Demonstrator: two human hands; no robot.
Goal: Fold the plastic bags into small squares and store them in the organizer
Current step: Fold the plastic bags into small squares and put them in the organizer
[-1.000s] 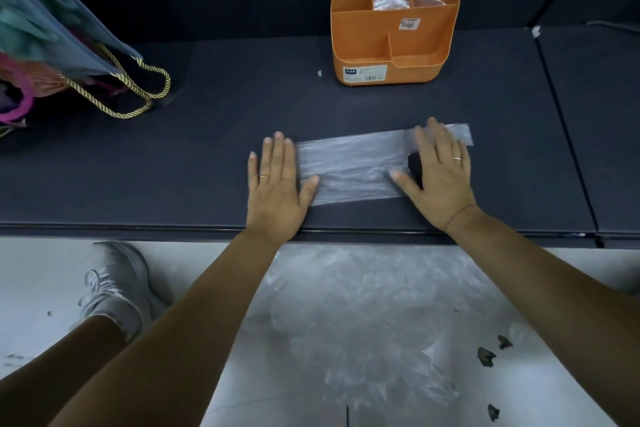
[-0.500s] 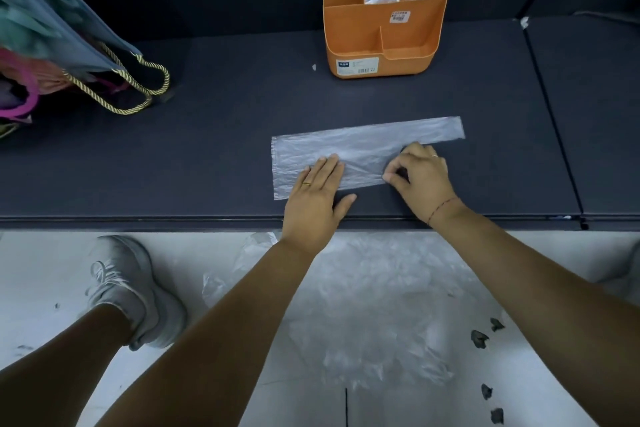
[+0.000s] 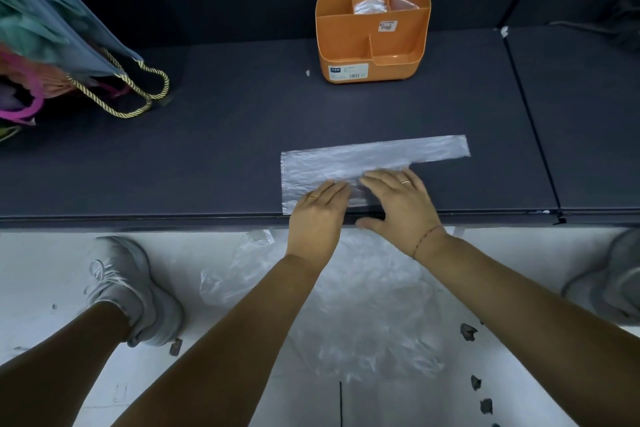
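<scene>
The left hand (image 3: pixel 317 215) is lying flat with straight fingers, pressing the folded plastic bag (image 3: pixel 367 156) onto the counter (image 3: pixel 207 166). The right hand (image 3: pixel 403 204), touching it, is pressing the same strip, fingers open. The orange organizer (image 3: pixel 372 35) is standing well beyond both hands.

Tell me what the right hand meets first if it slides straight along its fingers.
The right hand points up-left: probably just more plastic bag, narrowly clearing the left hand, then bare shelf. The organizer lies off to the right.
</scene>
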